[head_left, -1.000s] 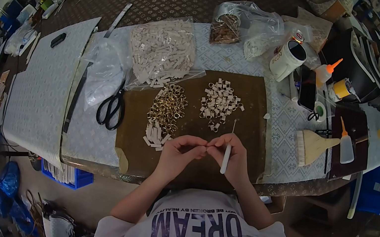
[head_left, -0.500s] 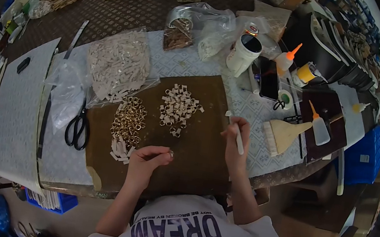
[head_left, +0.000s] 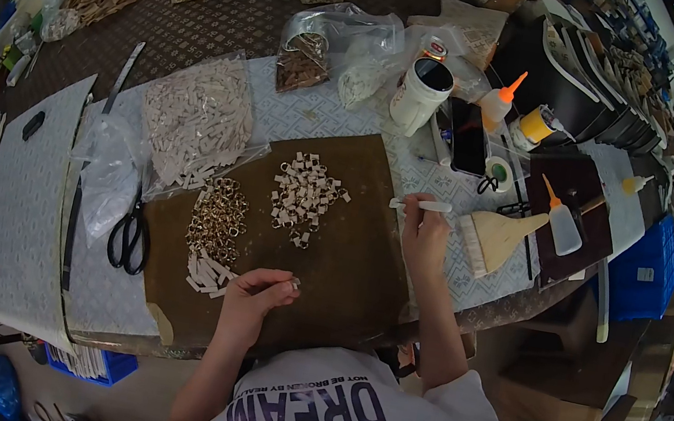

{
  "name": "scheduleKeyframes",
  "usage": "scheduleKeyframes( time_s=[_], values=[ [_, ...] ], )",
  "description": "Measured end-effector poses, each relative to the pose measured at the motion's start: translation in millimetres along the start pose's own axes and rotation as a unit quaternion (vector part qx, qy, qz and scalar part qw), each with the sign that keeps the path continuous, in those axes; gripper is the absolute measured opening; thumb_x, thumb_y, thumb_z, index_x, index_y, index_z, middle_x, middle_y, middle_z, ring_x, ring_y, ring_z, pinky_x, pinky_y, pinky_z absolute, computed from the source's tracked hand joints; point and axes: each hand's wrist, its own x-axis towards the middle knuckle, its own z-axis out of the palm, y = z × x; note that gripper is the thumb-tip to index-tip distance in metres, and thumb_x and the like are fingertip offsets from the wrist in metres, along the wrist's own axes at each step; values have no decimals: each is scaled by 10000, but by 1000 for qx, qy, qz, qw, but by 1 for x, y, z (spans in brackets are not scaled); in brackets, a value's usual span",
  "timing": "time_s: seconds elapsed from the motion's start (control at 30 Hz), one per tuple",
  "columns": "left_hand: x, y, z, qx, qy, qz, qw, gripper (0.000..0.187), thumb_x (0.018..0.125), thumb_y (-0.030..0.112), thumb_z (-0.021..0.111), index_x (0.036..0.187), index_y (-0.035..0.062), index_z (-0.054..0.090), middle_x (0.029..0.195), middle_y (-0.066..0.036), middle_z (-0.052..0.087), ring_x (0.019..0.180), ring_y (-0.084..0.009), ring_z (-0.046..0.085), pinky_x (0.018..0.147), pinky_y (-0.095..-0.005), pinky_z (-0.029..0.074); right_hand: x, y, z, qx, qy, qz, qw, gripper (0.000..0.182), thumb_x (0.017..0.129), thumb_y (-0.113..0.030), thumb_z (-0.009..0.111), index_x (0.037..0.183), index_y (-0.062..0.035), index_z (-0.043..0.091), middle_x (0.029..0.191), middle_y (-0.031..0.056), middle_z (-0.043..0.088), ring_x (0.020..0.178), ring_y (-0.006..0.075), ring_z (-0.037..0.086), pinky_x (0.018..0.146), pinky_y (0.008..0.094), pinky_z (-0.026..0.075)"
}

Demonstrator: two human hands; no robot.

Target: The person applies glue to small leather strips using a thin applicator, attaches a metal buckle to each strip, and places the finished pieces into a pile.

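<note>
My left hand (head_left: 252,303) is closed in a pinch over the brown work mat (head_left: 343,283), with a small pale tab (head_left: 295,284) at its fingertips. In my right hand (head_left: 426,239), near the mat's right edge, a slim white stick-like tool (head_left: 431,207) lies almost level between the fingers. Beyond my left hand sits a heap of gold metal rings (head_left: 217,217), with loose white strips (head_left: 208,275) at its near end. Further up the mat is a pile of pale folded tabs with rings (head_left: 304,192).
A plastic bag of pale strips (head_left: 197,116) lies behind the rings, and black scissors (head_left: 129,238) rest to the left. On the right are a wide brush (head_left: 497,237), a phone (head_left: 467,139), a white tub (head_left: 417,104) and an orange-tipped bottle (head_left: 564,229).
The white tool has swung from a steep slant to nearly level in my right hand. My left hand keeps its pinch, and the whole view has shifted slightly.
</note>
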Motion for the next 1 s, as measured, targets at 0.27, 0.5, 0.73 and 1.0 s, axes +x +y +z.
scheduleKeyframes(
  time_s=[0.27,0.5,0.73,1.0],
  values=[
    [1,-2,-1,-51,13,-32,998,169,829,22,630,997,3,631,920,-100,658,830,-178,652,739,-256,540,1,1,1,12,6,-18,1000,141,910,-117,535,841,3,556,679,111,590,568,247,574,507,317,441],
    [3,0,-1,-126,5,-62,990,212,843,39,621,1048,-13,611,956,-106,650,857,-183,649,751,-253,544,-27,-74,-16,480,-22,274,833,330,986,-279,396,779,-39,487,669,37,503,544,104,465,524,228,391],
    [-3,5,8,-112,-13,-55,992,223,842,44,624,1057,-16,613,941,-107,655,849,-186,653,748,-256,544,-64,-94,7,509,-159,241,811,324,985,-305,390,817,-45,485,711,47,509,594,109,489,540,240,409],
    [-8,6,7,-101,-12,-54,993,227,846,51,622,1062,-19,612,932,-114,657,843,-186,654,747,-252,540,-68,-97,11,477,-178,208,835,323,985,-291,395,810,-38,493,724,31,514,596,84,488,550,217,408]
  ],
)
